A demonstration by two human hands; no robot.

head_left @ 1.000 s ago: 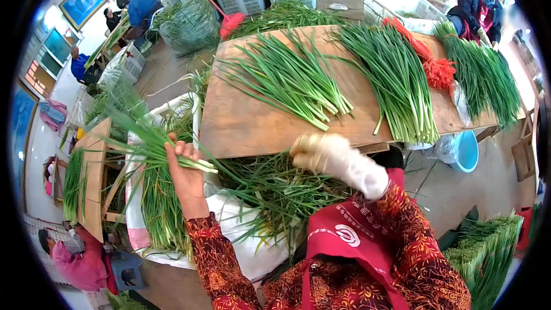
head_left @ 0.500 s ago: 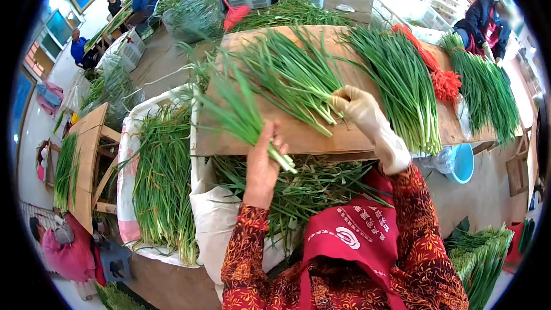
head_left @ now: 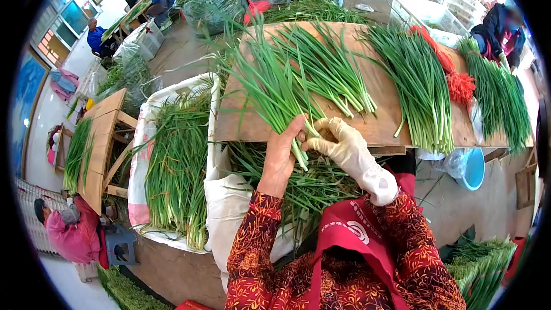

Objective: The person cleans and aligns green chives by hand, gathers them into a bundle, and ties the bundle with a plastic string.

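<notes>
In the head view, the left hand (head_left: 282,148) has its grip closed on a bunch of long green leaves (head_left: 270,83), with the white ends poking out below. The right hand (head_left: 326,138), in a pale glove, curls its fingers at the stems, just beside the left grip. More leaves (head_left: 334,72) lie on the wooden surface (head_left: 381,93), above the right grip. A white crate (head_left: 213,116) full of greens (head_left: 179,166) sits left of both grips.

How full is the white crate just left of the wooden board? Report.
Full, or nearly so: green stalks cover the white crate's inside almost end to end. Their depth is hidden.
</notes>
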